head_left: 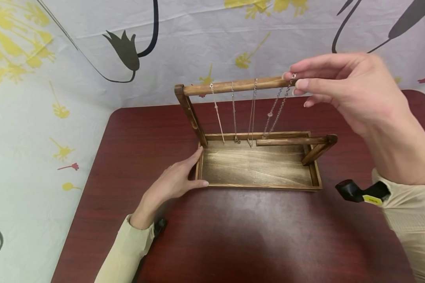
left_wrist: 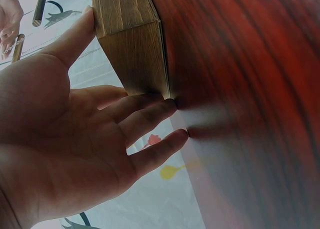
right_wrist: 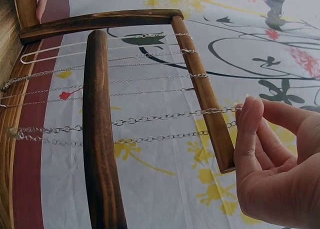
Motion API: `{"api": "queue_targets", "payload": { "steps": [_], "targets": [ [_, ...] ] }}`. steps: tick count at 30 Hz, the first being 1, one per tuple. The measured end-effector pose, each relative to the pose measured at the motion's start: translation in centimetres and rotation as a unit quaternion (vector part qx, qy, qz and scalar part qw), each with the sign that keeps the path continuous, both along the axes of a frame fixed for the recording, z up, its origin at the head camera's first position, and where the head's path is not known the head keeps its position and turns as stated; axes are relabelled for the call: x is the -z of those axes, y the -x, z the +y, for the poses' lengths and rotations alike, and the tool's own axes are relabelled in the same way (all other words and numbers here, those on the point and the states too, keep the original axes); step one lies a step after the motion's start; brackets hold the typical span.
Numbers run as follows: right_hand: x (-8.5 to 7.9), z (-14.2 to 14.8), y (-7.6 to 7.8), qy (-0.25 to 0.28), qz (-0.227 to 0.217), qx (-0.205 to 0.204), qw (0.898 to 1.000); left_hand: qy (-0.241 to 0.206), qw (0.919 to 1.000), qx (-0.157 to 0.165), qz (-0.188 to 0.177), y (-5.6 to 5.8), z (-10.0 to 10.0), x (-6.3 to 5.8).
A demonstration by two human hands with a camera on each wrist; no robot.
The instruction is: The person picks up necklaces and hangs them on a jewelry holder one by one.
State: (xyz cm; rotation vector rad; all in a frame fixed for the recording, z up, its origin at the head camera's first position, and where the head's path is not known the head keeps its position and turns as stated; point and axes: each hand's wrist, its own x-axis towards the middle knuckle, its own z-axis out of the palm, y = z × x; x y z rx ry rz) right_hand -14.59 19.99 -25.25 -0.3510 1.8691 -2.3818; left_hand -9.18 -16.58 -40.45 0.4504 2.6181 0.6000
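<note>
A wooden jewelry stand has a shallow tray base (head_left: 256,167), a tall upper bar (head_left: 241,84) and a lower bar (head_left: 290,141). My right hand (head_left: 364,92) pinches a thick-linked silver chain necklace (head_left: 270,115) between thumb and fingers at the upper bar's free right end. In the right wrist view this necklace (right_wrist: 145,119) drapes over the bar, its lower part passing behind the lower bar. My left hand (head_left: 171,179) rests against the tray's left end, fingers extended; in the left wrist view its fingers touch the tray's wall (left_wrist: 135,54).
Several thinner necklaces hang along the upper bar, among them a flat one (head_left: 218,116) near the left post (head_left: 191,116). The stand is on a dark red wooden table (head_left: 255,236). Behind it is a white cloth (head_left: 184,43) with printed flowers.
</note>
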Motion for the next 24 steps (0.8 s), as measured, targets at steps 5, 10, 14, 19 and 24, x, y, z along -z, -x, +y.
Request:
{"api": "queue_targets", "payload": {
  "steps": [5,10,14,19,24],
  "targets": [
    [0.16,0.10,-0.39,-0.014,-0.006,-0.008,1.000,0.001,1.0000,-0.001,-0.003,0.02,0.02,-0.03],
    [0.35,-0.06,-0.69,-0.013,0.002,-0.027,1.000,0.003,1.0000,0.000,-0.002,-0.05,-0.04,-0.06],
    [0.40,-0.30,-0.78,-0.013,0.011,-0.038,0.999,0.004,1.0000,0.000,0.000,-0.09,-0.10,-0.07],
    [0.44,-0.39,-0.81,-0.020,0.009,-0.057,0.998,0.004,1.0000,0.000,0.004,-0.11,-0.07,-0.11],
    [0.54,-0.14,-0.85,-0.030,-0.002,-0.068,0.997,-0.004,1.0000,0.004,0.001,-0.17,-0.02,-0.17]
  ]
}}
